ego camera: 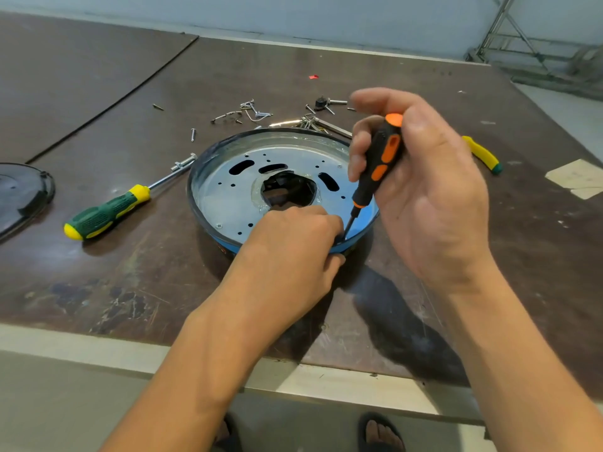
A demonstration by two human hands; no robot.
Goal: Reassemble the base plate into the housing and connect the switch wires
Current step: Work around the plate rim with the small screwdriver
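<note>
As the right hand (430, 190) clamps the screwdriver (378, 164), tip down at the housing's (192, 203) 5 o'clock edge, the left hand (290, 243) curls over that rim, thumb outside, gripping it. The plate (228, 197) lies seated inside the housing, mid-counter (130, 282). This looks like screwing the plate down; next needs a steady, upright driver. Loose screws (254, 110) lie at 12 o'clock.

Dark brown worktop (130, 288), scuffed, with a pale front edge. Centre: round housing (191, 190), open side up. Left: green-and-yellow screwdriver (104, 213); at the left edge, a black cover (19, 194). Behind the housing: loose screws and clips (254, 110). Right: yellow-handled tool (483, 154) and pale tape patches (577, 176). Far back: red scrap (313, 76).
</note>
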